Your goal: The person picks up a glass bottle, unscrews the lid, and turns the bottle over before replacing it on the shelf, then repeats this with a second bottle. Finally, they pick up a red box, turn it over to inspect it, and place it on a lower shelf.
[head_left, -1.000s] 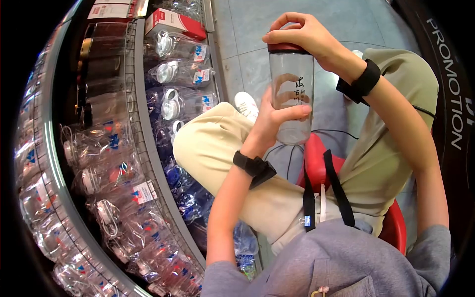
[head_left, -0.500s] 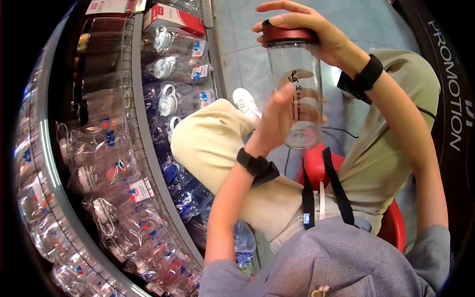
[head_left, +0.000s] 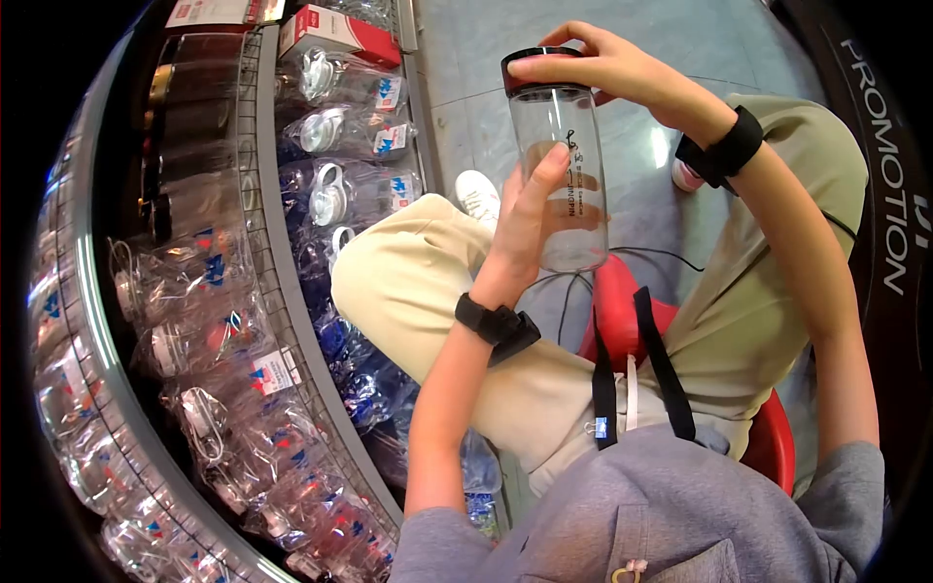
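- Head view: the clear bottle [head_left: 544,124] is held up in the air in front of the person, above the gap between the bent knees, nearly upright with its lid end leaning slightly to the left of the picture.
- Its wall looks stiff and smooth, glass or hard plastic, I cannot tell which; if glass, it would be fairly heavy and could break on the hard floor [head_left: 465,58].
- No contents show, so it probably weighs little more than its own shell; the smooth sides could slip under a loose hold.
- Best places to take hold: around the straight middle, near the dark lettering [head_left: 580,180], and on the red-and-black lid [head_left: 542,91], whose edge likely gives a firmer purchase.
- Left hand [head_left: 520,225]: its grip is curled around the middle of the bottle, spread only to that girth, with the thumb along the near side and the fingers visible through the clear wall.
- Right hand [head_left: 622,70]: its grip pinches the lid, thumb laid across the near side; other fingers reach over the top and far side, partly hidden, so I cannot tell how hard they press.
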